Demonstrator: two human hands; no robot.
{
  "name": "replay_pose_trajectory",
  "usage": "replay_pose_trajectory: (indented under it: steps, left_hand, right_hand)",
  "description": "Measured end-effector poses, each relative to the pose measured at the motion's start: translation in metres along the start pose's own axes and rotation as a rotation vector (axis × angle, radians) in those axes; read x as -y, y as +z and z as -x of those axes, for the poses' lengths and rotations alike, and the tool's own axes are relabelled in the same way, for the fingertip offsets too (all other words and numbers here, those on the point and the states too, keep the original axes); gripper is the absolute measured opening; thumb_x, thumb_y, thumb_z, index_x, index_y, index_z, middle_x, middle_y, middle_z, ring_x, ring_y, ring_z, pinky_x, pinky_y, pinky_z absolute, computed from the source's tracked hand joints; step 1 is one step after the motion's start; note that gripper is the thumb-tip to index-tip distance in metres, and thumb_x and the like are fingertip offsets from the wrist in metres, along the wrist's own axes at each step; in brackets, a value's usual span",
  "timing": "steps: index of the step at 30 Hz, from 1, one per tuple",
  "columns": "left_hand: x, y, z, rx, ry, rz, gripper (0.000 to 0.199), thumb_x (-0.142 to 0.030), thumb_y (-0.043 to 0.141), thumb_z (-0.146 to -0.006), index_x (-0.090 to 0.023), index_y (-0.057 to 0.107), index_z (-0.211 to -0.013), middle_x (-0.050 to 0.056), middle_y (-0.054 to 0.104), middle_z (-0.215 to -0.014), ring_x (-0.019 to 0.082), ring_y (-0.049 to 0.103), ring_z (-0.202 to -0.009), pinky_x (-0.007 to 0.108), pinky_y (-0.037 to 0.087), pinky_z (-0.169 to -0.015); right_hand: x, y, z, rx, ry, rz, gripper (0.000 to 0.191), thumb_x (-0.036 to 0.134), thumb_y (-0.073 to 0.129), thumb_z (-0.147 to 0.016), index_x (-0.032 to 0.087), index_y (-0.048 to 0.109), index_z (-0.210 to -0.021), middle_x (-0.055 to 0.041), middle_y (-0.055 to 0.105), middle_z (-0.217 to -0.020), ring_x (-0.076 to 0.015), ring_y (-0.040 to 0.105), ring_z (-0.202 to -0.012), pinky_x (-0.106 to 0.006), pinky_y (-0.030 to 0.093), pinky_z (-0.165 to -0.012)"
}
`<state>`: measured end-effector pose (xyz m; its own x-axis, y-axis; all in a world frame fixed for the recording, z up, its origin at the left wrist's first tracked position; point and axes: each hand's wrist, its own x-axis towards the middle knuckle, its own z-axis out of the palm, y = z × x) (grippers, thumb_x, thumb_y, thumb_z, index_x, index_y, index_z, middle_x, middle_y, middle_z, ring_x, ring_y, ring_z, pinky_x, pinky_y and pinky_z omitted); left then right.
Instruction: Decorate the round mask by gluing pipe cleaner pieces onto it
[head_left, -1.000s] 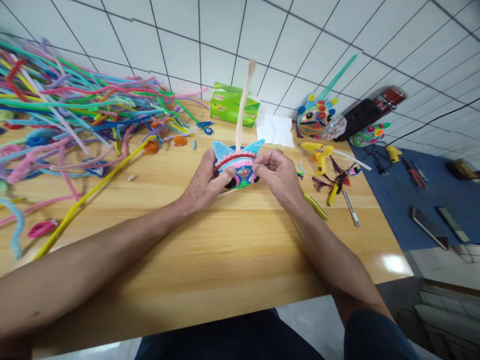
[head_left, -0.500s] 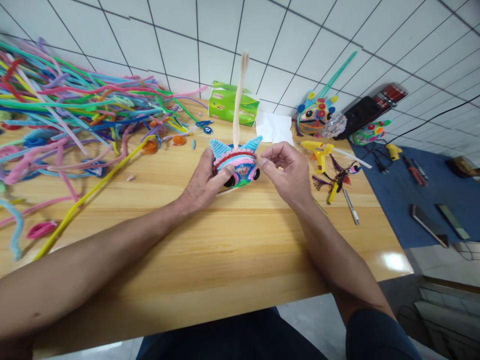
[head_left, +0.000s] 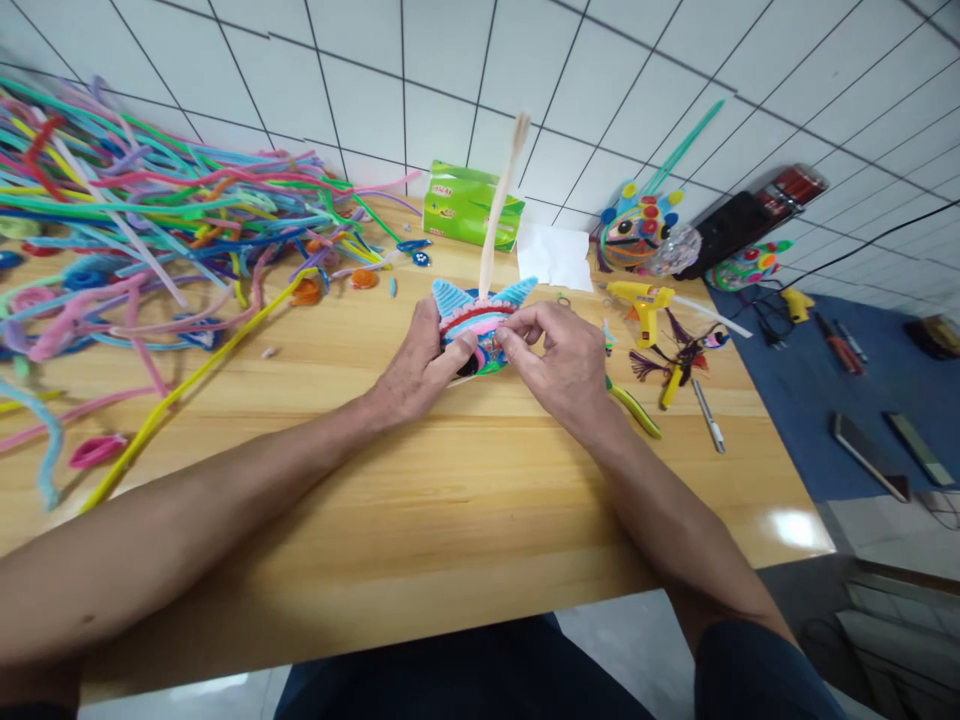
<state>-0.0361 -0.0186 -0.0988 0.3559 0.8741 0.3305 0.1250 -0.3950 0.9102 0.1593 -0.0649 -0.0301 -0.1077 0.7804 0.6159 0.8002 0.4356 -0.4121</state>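
Observation:
A colourful animal head made of pipe cleaners has light-blue pointed ears, pink and red bands, and dark round eyes. From its top a long pale pipe cleaner strip stands up. My left hand grips the head's left side, thumb across the front. With fingertips pinched together, my right hand touches the right part of the face and covers the eye there. Whatever lies between those fingertips is too small to make out. Green-and-yellow handled pliers lie partly behind my right wrist.
Many loose pipe cleaners heap up at the left. Behind the head are a green tissue pack and white paper. To the right lie a yellow glue gun, a pen, another decorated head and a phone.
My right hand has moved left, from beside the animal head onto its face. The pliers show more behind my wrist. My left hand keeps its grip, and the whole view has shifted slightly.

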Motion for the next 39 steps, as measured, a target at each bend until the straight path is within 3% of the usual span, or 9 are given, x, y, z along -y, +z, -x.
replay_pose_trajectory:
  steps: [6,11,17,25,39]
  left_hand:
    - [-0.004,-0.001,0.002,0.001,-0.034,0.030,0.042,-0.049,0.060,-0.101,-0.024,0.054,-0.134,0.010,0.059,-0.138,0.032,0.053,-0.134,0.055,0.039,-0.124]
    - [-0.011,-0.001,0.002,0.001,-0.078,0.102,0.037,-0.049,0.047,-0.106,-0.025,0.054,-0.134,0.009,0.058,-0.142,0.031,0.053,-0.137,0.055,0.036,-0.126]
    - [-0.006,0.001,0.001,-0.002,-0.062,0.083,0.044,-0.052,0.064,-0.099,-0.026,0.053,-0.131,0.008,0.060,-0.133,0.031,0.056,-0.129,0.056,0.042,-0.123]
    - [-0.001,0.004,-0.001,-0.045,-0.042,0.075,0.041,-0.049,0.063,-0.099,-0.025,0.053,-0.131,0.009,0.061,-0.134,0.030,0.056,-0.128,0.056,0.042,-0.122]
    - [-0.004,0.004,0.001,-0.010,-0.021,0.023,0.043,-0.050,0.062,-0.100,-0.025,0.050,-0.133,0.011,0.059,-0.137,0.033,0.054,-0.131,0.060,0.039,-0.123]
  right_hand:
    - [0.005,-0.002,-0.002,0.034,0.057,0.001,0.012,0.018,0.070,-0.089,0.025,0.068,-0.079,0.0025,0.074,-0.075,-0.0156,0.063,-0.068,-0.032,0.049,-0.072]
    - [0.005,-0.003,-0.002,0.037,0.046,-0.029,0.011,0.016,0.070,-0.087,0.024,0.068,-0.079,0.0025,0.074,-0.074,-0.0149,0.063,-0.068,-0.031,0.048,-0.070]
    - [0.006,-0.002,-0.002,0.052,0.070,-0.014,0.012,0.018,0.070,-0.086,0.025,0.067,-0.077,0.0019,0.075,-0.076,-0.0163,0.063,-0.069,-0.033,0.048,-0.072]
    - [0.005,-0.010,-0.006,0.132,0.129,-0.127,0.009,0.018,0.067,-0.090,0.025,0.069,-0.085,0.0030,0.074,-0.075,-0.0143,0.060,-0.065,-0.030,0.048,-0.067]
    - [0.012,-0.001,-0.004,0.062,0.145,-0.038,0.016,0.021,0.071,-0.086,0.025,0.062,-0.073,0.0029,0.069,-0.071,-0.0144,0.057,-0.062,-0.032,0.046,-0.065]
